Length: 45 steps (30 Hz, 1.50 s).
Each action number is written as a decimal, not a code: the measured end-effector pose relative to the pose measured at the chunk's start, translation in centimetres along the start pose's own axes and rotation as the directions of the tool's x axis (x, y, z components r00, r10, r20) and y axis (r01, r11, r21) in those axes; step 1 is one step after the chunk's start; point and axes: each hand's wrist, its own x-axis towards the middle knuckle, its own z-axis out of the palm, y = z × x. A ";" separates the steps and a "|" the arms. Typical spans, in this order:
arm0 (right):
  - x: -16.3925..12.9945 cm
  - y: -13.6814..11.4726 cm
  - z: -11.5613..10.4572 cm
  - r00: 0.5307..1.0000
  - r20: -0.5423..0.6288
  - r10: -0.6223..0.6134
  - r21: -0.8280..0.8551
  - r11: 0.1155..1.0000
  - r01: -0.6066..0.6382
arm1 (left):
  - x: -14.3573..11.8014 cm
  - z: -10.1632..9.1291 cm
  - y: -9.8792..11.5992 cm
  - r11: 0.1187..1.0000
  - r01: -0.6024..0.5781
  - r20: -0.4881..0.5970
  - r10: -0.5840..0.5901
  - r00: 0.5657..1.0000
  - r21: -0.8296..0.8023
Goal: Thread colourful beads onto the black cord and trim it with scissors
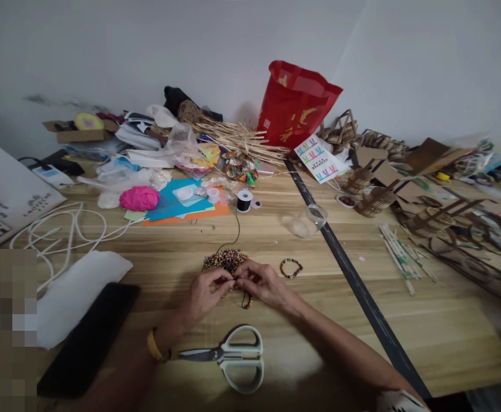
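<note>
My left hand and my right hand meet at the middle of the table, fingertips pinched close together on a thin dark cord. Below my right fingers hangs a short strand of colorful beads. Just behind my fingers lies a pile of small multicolored beads. The black cord runs from the pile back to a spool. Right of my right hand rests a beaded bracelet in a loop. Scissors with pale handles lie in front, blades toward my left wrist.
A black phone-like slab and a white pouch lie at left, near a coiled white cable. Pink yarn, a clear round container, small woven baskets, bundled sticks and a red bag stand around the back and right.
</note>
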 end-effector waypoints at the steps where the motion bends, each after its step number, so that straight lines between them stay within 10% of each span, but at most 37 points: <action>1: 0.1 0.1 0.0 0.999 0.021 0.029 0.061 0.998 -0.030 | 0.1 -0.2 0.1 1.000 -0.001 -0.009 0.001 1.000 0.002; 10: 0.3 0.2 -1.3 0.940 0.337 0.051 0.056 0.996 -0.074 | 0.5 -1.5 -1.1 0.993 0.045 -0.127 -0.058 0.990 -0.105; 20: 0.7 1.3 -3.2 0.915 0.402 0.005 -0.119 0.992 0.047 | 1.3 -3.1 -1.1 0.925 0.178 -0.140 -0.236 0.962 -0.335; 35: 0.2 -0.9 -4.1 0.986 0.135 0.098 -0.078 0.993 -0.089 | 1.5 -2.9 -1.9 0.909 0.174 -0.188 -0.260 0.947 -0.380; 45: -0.3 -2.6 -4.1 0.999 -0.006 -0.037 -0.274 0.961 0.034 | 1.3 -2.8 -2.1 0.945 0.138 -0.219 -0.207 0.954 -0.295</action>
